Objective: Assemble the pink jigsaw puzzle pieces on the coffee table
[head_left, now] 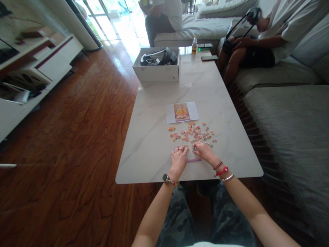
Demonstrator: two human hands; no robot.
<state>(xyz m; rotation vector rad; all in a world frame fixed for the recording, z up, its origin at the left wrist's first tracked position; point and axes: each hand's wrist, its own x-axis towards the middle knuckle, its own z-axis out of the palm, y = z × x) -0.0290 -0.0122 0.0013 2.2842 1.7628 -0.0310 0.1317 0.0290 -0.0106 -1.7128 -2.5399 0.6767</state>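
Two hands work at the near end of one table (156,144). The left hand (179,160), with one watch (165,177) at its wrist, lies palm down, fingers loosely spread on the left part of one puzzle board (194,160). The right hand (204,151), with one silver bangle (227,178) behind it, has its fingers bent together over the board's right side; whether they pinch a piece I cannot tell. The board's purple near edge runs left to right; the hands hide too much to tell its long axis

Just beyond lie several dozen loose puzzle pieces (194,131), too crowded to count, in a band from left to right, pointing every way

Farther on is one picture sheet (194,109), long axis left to right, right end slightly farther, its printed figure's head pointing far

At the far end stand one white box (156,73) on the left, holding one headset (168,56), and one upright bottle (194,46) near two flat devices (209,58) on the right. Two other people sit beyond
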